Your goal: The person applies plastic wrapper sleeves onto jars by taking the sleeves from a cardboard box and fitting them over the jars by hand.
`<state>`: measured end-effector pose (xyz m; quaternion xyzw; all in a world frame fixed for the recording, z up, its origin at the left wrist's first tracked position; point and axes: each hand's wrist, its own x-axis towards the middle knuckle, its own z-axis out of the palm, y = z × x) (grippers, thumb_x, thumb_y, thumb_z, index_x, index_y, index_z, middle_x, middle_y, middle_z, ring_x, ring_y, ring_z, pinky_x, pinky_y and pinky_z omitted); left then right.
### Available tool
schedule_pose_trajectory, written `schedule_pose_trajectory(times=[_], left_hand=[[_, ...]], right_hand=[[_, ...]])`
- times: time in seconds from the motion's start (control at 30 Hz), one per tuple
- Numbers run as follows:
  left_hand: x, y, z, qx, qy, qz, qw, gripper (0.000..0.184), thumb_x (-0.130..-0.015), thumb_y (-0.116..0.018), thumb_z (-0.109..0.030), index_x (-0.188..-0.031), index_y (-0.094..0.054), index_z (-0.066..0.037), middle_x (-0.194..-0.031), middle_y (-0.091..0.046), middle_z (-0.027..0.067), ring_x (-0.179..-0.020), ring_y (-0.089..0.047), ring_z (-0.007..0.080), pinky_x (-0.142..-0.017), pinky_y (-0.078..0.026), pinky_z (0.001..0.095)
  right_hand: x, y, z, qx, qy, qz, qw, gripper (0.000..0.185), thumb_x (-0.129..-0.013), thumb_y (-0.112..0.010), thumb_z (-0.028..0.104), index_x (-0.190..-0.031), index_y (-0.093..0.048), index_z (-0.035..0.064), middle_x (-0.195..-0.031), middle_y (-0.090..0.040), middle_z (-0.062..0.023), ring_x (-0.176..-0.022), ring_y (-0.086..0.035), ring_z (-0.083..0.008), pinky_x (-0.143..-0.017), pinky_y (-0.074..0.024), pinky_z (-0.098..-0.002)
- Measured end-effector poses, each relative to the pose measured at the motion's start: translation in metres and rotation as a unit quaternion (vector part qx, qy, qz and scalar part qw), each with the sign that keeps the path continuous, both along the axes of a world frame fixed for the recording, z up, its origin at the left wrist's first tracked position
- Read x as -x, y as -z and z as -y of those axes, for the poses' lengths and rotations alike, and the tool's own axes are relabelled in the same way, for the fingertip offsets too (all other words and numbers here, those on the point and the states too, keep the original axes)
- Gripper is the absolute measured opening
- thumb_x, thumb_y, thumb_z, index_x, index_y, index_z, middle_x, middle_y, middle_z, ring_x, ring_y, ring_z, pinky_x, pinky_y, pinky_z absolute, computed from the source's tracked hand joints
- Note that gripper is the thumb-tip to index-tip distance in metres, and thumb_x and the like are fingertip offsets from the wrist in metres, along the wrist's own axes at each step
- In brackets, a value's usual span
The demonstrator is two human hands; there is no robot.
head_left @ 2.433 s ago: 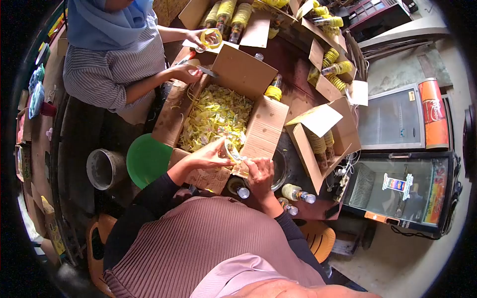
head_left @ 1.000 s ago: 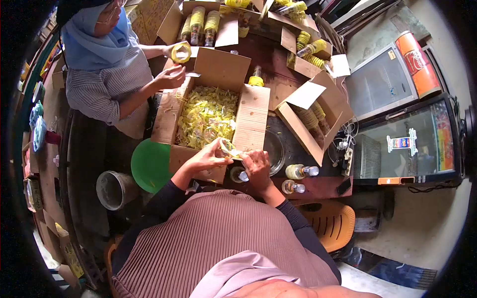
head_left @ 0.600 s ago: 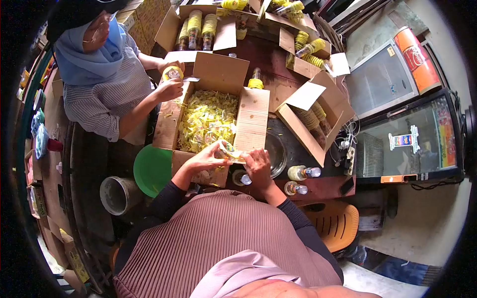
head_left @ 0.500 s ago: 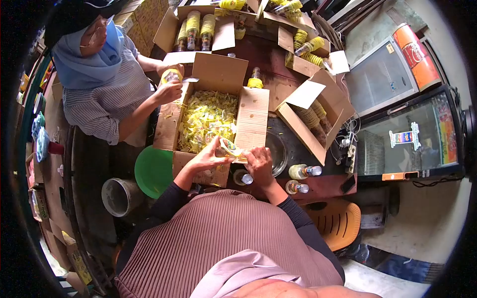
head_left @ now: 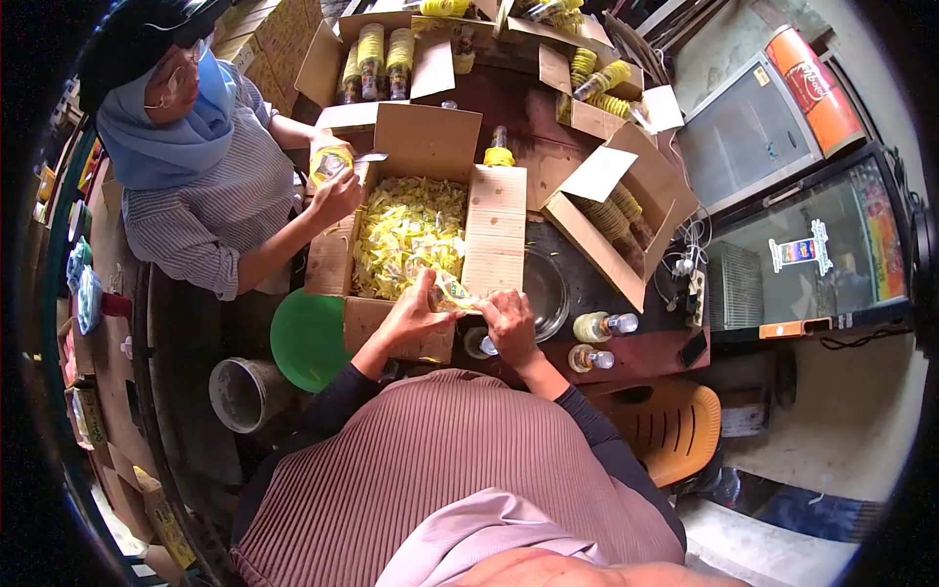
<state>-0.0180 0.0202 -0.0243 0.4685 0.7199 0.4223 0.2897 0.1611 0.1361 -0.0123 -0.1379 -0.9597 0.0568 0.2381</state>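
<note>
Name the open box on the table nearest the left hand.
The box full of yellow pieces, just beyond the left hand; the other boxes stand farther off.

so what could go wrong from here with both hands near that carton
The left hand and right hand hold a small yellow-and-white piece by the open carton; if it slips, it might get lost among the yellow pieces inside. A bottle sits close to the right hand, so a wrist movement could knock it.
</note>
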Motion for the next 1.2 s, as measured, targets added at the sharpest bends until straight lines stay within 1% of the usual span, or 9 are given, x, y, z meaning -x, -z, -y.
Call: schedule_pose_trajectory(times=[0.17,0.33,0.37,0.5,0.67,0.73,1.0,1.07,1.2], left_hand=[[0.002,-0.006,-0.003,0.001,0.037,0.055,0.998,0.060,-0.071,-0.078,-0.036,-0.108,-0.046,-0.001,-0.084,-0.054,0.0154,-0.078,-0.056,0.0264,-0.071,-0.045,0.0372],[0.015,-0.005,-0.001,0.082,0.074,0.172,0.979,0.052,-0.076,-0.076,-0.036,-0.109,-0.049,-0.007,-0.066,-0.046,0.0002,-0.059,-0.045,0.0080,-0.053,-0.038,0.0270],[0.016,-0.008,0.000,0.075,0.082,0.160,0.981,0.050,-0.078,-0.075,-0.035,-0.109,-0.049,-0.007,-0.074,-0.049,-0.0010,-0.065,-0.046,0.0060,-0.056,-0.039,0.0247],[0.025,0.008,0.004,0.024,0.111,0.285,0.952,0.048,-0.078,-0.075,-0.031,-0.110,-0.049,-0.007,-0.089,-0.052,-0.0009,-0.074,-0.047,0.0059,-0.062,-0.040,0.0215],[0.034,0.010,0.004,0.061,0.124,0.200,0.970,0.048,-0.077,-0.077,-0.027,-0.109,-0.048,-0.008,-0.089,-0.054,-0.0017,-0.075,-0.048,0.0039,-0.062,-0.041,0.0211],[0.029,0.006,-0.001,0.043,0.106,0.286,0.952,0.047,-0.077,-0.076,-0.030,-0.108,-0.050,-0.006,-0.080,-0.055,-0.0002,-0.071,-0.051,0.0070,-0.061,-0.042,0.0231],[0.021,0.017,-0.007,0.037,0.104,0.239,0.965,0.055,-0.078,-0.075,-0.033,-0.119,-0.049,-0.008,-0.077,-0.054,-0.0021,-0.065,-0.047,0.0040,-0.054,-0.038,0.0198],[0.023,0.019,-0.006,0.040,0.114,0.310,0.943,0.055,-0.078,-0.075,-0.036,-0.119,-0.050,-0.009,-0.077,-0.055,-0.0026,-0.063,-0.047,0.0041,-0.053,-0.037,0.0195],[0.022,0.008,0.001,0.053,0.083,0.364,0.926,0.043,-0.082,-0.072,-0.032,-0.111,-0.056,-0.005,-0.083,-0.059,0.0009,-0.069,-0.055,0.0076,-0.055,-0.046,0.0225]], right_hand=[[-0.002,0.000,0.000,-0.016,0.004,-0.009,1.000,0.018,-0.074,-0.056,0.009,-0.091,-0.065,0.0084,-0.084,-0.057,-0.0057,-0.085,-0.053,-0.0228,-0.074,-0.0418,-0.0364],[0.008,0.009,0.005,-0.033,0.017,-0.005,0.999,0.018,-0.077,-0.054,0.013,-0.090,-0.065,0.0091,-0.087,-0.058,-0.0057,-0.086,-0.054,-0.0215,-0.074,-0.0416,-0.0361],[0.010,0.010,0.004,-0.030,0.009,0.000,1.000,0.018,-0.077,-0.054,0.014,-0.090,-0.065,0.0092,-0.088,-0.057,-0.0056,-0.086,-0.054,-0.0215,-0.074,-0.0416,-0.0361],[0.014,0.018,0.006,-0.017,-0.001,0.011,1.000,0.018,-0.077,-0.054,0.014,-0.090,-0.065,0.0104,-0.087,-0.057,-0.0049,-0.088,-0.054,-0.0219,-0.077,-0.0427,-0.0367],[0.014,0.007,0.004,-0.006,-0.021,0.011,1.000,0.018,-0.077,-0.055,0.012,-0.091,-0.066,0.0105,-0.087,-0.057,-0.0049,-0.090,-0.055,-0.0222,-0.079,-0.0436,-0.0374],[0.014,0.002,0.002,-0.030,-0.006,-0.002,1.000,0.018,-0.076,-0.055,0.011,-0.091,-0.065,0.0100,-0.088,-0.057,-0.0052,-0.091,-0.054,-0.0221,-0.079,-0.0433,-0.0366],[0.017,0.010,0.008,0.004,0.063,-0.008,0.998,0.016,-0.074,-0.057,0.009,-0.088,-0.064,0.0084,-0.089,-0.057,-0.0064,-0.090,-0.054,-0.0236,-0.080,-0.0426,-0.0373],[0.014,0.013,0.001,0.005,0.038,-0.033,0.999,0.015,-0.072,-0.058,0.009,-0.086,-0.063,0.0078,-0.089,-0.057,-0.0069,-0.090,-0.054,-0.0245,-0.079,-0.0426,-0.0378],[0.005,0.016,-0.011,0.061,0.016,-0.012,0.998,0.014,-0.070,-0.059,0.006,-0.084,-0.063,0.0072,-0.085,-0.055,-0.0092,-0.088,-0.053,-0.0273,-0.075,-0.0425,-0.0399]])
